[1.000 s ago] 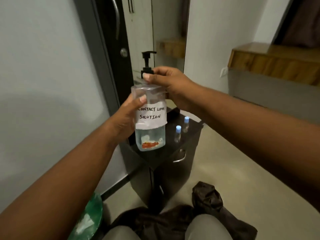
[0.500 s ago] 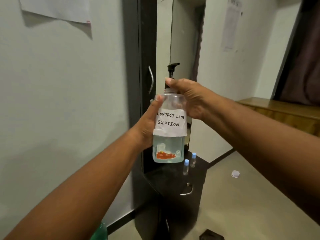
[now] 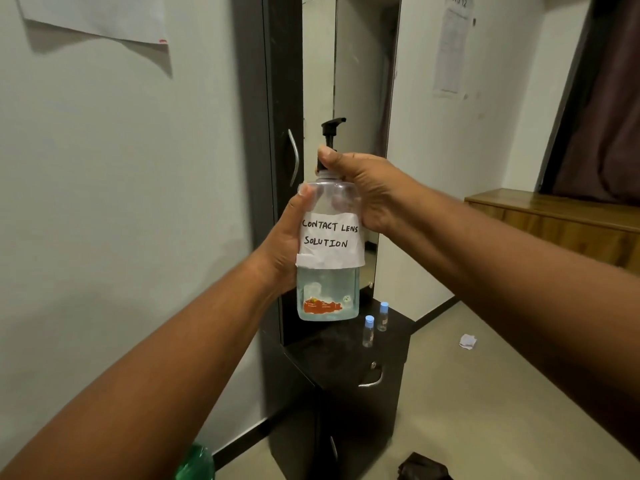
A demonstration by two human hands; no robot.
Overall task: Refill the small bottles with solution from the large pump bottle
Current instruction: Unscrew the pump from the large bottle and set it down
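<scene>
The large clear pump bottle [image 3: 327, 292], with a white paper label reading "CONTACT LENS SOLUTION" and a black pump on top, is held upright in the air in front of me. My left hand [image 3: 282, 244] grips its body from the left. My right hand [image 3: 367, 188] is closed around the black collar at the neck, under the pump head. Liquid fills the bottle's lower part. Two small clear bottles with blue caps, one nearer [image 3: 368, 331] and one farther [image 3: 382, 317], stand on the black cabinet top [image 3: 332, 355] below the big bottle.
A tall mirror [image 3: 349, 98] in a dark frame rises behind the cabinet. A wooden counter [image 3: 554, 216] runs along the right wall. A crumpled paper scrap [image 3: 467, 341] and dark cloth [image 3: 422, 467] lie on the floor. A green object [image 3: 195, 464] sits at the bottom left.
The view has tilted upward, so the bottle and hands sit higher against the mirror. Both hands keep their hold on the pump bottle, and the small bottles have not moved.
</scene>
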